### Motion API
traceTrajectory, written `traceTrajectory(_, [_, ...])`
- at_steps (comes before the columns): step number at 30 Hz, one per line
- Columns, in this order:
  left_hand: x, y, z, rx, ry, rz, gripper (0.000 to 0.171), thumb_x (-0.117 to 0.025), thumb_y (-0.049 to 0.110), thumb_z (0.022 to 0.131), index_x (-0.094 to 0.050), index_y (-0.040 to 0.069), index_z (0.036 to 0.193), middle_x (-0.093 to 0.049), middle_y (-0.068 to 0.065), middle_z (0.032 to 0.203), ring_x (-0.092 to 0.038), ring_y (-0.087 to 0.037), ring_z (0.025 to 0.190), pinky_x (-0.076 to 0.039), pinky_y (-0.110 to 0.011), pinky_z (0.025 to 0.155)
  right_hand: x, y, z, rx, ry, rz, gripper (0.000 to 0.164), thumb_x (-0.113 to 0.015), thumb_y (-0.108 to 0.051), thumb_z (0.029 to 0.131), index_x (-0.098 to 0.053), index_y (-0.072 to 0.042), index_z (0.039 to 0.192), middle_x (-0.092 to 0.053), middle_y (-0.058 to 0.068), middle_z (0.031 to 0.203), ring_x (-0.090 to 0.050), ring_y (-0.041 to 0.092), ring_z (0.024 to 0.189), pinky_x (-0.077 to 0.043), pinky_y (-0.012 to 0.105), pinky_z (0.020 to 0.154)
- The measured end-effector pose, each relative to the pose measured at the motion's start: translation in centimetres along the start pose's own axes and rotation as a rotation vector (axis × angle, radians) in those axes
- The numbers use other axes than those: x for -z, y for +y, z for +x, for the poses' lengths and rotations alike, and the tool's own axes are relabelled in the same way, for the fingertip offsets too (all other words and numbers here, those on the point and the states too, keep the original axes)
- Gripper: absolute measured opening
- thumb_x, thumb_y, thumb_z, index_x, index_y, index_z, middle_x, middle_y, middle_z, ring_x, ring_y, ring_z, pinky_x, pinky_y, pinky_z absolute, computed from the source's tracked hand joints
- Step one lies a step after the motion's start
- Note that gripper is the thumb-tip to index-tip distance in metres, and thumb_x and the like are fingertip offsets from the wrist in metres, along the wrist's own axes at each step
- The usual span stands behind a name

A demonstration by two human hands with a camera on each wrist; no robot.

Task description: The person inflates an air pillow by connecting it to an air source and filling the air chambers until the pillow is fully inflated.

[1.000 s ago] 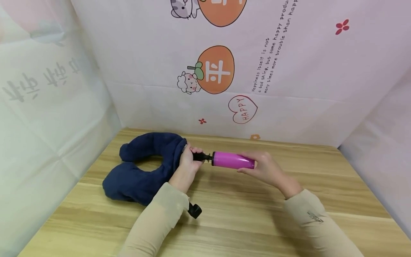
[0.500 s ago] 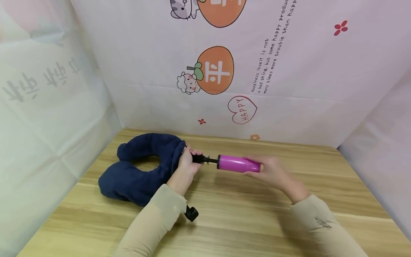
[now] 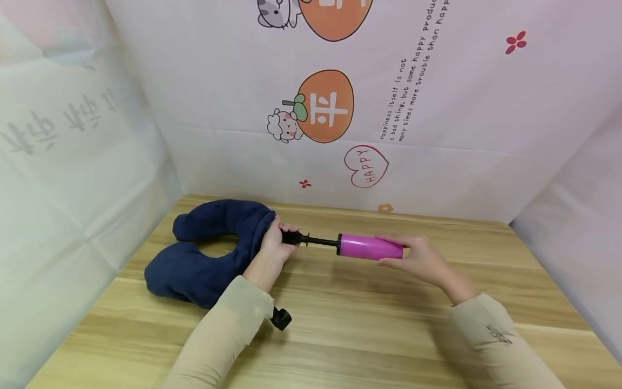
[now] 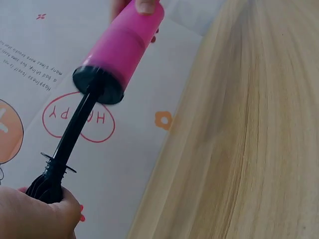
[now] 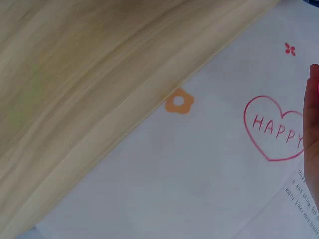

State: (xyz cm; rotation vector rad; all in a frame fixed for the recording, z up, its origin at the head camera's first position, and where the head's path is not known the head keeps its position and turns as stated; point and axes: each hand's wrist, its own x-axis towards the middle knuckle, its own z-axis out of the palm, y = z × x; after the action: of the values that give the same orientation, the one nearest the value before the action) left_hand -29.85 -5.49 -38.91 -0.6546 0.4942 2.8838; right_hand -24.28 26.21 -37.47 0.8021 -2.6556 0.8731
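A magenta hand pump [image 3: 370, 247] with a black rod lies sideways between my two hands, its rod drawn well out of the barrel. My left hand [image 3: 274, 246] grips the pump's black nozzle end, right against the navy U-shaped neck pillow [image 3: 199, 273]. Where the nozzle meets the pillow is hidden behind that hand. My right hand [image 3: 420, 259] holds the far end of the barrel between thumb and fingers. In the left wrist view the black rod [image 4: 75, 127] shows at length; the right wrist view catches only the edge of the right hand [image 5: 312, 129].
A black buckle [image 3: 281, 319] on a short strap sticks out below the left forearm, over the wooden table [image 3: 369, 335]. A printed white cloth [image 3: 233, 156] rises behind the table, with plain cloth on both sides.
My right hand has pulled the magenta barrel to the right, baring more of the black rod. My left hand and the neck pillow have shifted slightly left.
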Motion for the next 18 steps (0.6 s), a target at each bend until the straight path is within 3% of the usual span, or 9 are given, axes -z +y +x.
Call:
traceTrajectory(7, [0.1,0.8,0.0,-0.050,-0.013,-0.021,0.052,-0.041,0.033,0.112,-0.035,0.013,0.064,-0.035,0.004,0.053,-0.039,-0.011,0.054,-0.036,-0.026,0.069,0.4,0.6,-0.6,-0.066,0.046,-0.040,0.050,-0.091,-0.017,0.079,-0.073,-0.002,0.123,-0.074,0.018,0.113,-0.064,0.018,0.085,-0.052,0.039,0.070])
traceTrajectory(15, [-0.3,-0.3,-0.4,-0.028,-0.024,0.015,0.053,-0.040,0.033,0.112,-0.034,0.012,0.064,-0.036,0.003,0.053,-0.040,-0.013,0.054,-0.038,-0.028,0.071,-2.2,-1.9,2.5,0.095,0.023,-0.023,0.052,-0.091,-0.022,0.080,-0.073,-0.001,0.123,-0.075,0.017,0.106,-0.060,0.013,0.072,-0.049,0.032,0.063])
traceTrajectory(18, [-0.2,0.1,-0.5,-0.045,-0.015,-0.009,0.051,-0.041,0.032,0.112,-0.034,0.013,0.065,-0.035,0.003,0.054,-0.040,-0.012,0.054,-0.038,-0.027,0.069,-1.9,-1.7,2.3,0.067,0.017,-0.019,0.052,-0.092,-0.020,0.078,-0.073,-0.001,0.122,-0.076,0.016,0.105,-0.059,0.013,0.072,-0.048,0.029,0.062])
